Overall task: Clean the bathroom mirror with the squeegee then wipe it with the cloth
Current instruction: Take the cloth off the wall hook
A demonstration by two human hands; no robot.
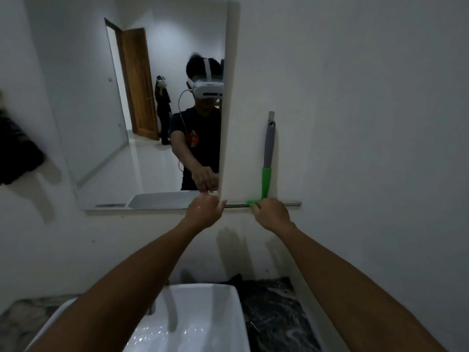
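Observation:
The mirror (152,110) hangs on the white wall above the basin, and a white panel edge (229,123) runs down its right side. My left hand (205,212) pinches the bottom corner of that edge. The squeegee (266,179) stands upright against the wall right of the mirror, grey handle up, green neck below, its long blade (286,204) lying level. My right hand (271,214) grips the green head where neck and blade meet. A dark, blurred piece of fabric (17,153) hangs at the far left; I cannot tell whether it is the cloth.
A white basin (223,313) with a tap (171,308) sits directly below my arms on a dark marbled counter (279,313). The mirror reflects an open wooden door and a second person standing behind me.

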